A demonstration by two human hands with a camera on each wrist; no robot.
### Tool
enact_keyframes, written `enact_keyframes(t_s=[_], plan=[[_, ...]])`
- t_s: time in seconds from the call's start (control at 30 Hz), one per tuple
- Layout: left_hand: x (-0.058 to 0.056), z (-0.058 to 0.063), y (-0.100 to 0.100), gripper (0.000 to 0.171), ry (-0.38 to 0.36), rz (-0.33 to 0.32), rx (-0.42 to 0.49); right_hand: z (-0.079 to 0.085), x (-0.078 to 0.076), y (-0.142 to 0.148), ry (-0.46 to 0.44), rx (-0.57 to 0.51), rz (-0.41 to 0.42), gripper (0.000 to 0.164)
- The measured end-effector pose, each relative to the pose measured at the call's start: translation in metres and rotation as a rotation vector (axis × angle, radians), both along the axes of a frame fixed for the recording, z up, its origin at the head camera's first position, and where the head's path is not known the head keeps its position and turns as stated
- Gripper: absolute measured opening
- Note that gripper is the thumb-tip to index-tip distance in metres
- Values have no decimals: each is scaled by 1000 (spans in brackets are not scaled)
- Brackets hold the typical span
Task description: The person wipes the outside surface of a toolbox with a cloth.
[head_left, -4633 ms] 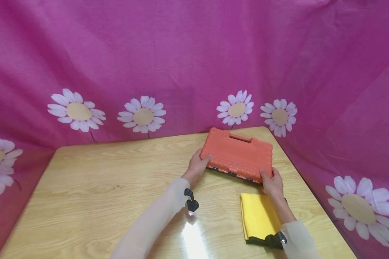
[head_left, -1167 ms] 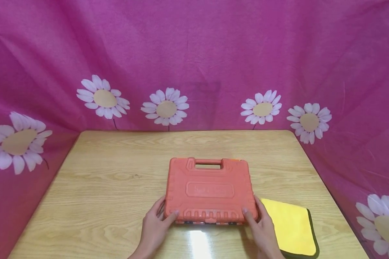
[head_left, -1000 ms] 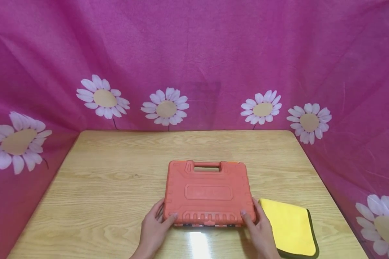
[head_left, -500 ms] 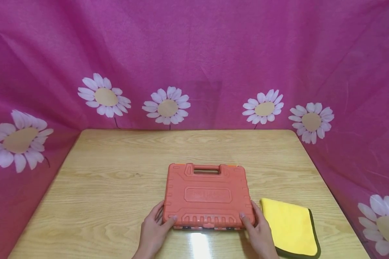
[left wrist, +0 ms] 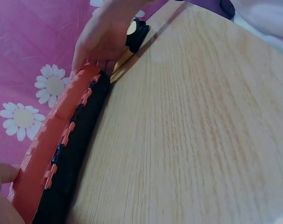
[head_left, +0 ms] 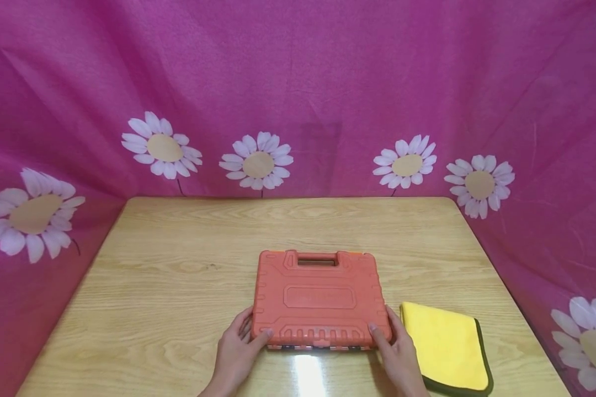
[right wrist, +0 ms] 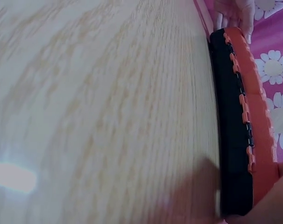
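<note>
A red plastic tool case [head_left: 320, 298] with a moulded handle on its far edge lies lid up at the front middle of the wooden table. My left hand [head_left: 235, 353] grips its near left corner, thumb on the lid and fingers at the side. At the near right corner my right hand [head_left: 399, 353] holds it the same way. From the wrists I see the black lower half [left wrist: 81, 154] and the red hinge-like pieces [right wrist: 244, 109] along the near edge. The case is closed and its base looks down on the wood. The fingers under its sides are partly hidden.
A folded yellow cloth [head_left: 444, 347] with a dark border lies just right of my right hand. Behind and beside the wooden table [head_left: 169, 237] hangs a magenta curtain [head_left: 298, 82] with white daisies. A light glare [head_left: 308, 375] shows on the wood in front.
The case was held tilted at the back right; both hands have brought it to the front middle. Over the last second it came slightly nearer and lower, then stopped. The cloth stayed put.
</note>
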State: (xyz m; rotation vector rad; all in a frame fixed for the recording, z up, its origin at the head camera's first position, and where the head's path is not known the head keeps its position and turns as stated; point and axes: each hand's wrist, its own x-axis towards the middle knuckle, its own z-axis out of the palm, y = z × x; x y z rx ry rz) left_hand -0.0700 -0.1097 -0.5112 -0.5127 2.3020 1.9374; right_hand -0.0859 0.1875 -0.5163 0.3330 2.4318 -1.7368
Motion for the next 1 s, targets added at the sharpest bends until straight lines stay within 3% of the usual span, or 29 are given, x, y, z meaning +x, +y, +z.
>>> enact_keyframes(t_s=[0.27,0.47,0.6,0.77,1.0], plan=[[-9,-1,4,68,43,-38,50,0,0,0,-19,-21,6,73],[-35,-7,-1,73,91,-70,53,2,-1,0,-8,-34,9,72],[-49,-12,-5,78,75,-78,61,3,-1,0,2,-40,21,72],[-54,-17,-5,77,55,-113,49,5,-2,-1,-30,-57,39,70],[-53,-17,-2,71,82,-145,73,11,-7,1,-89,-94,54,70]])
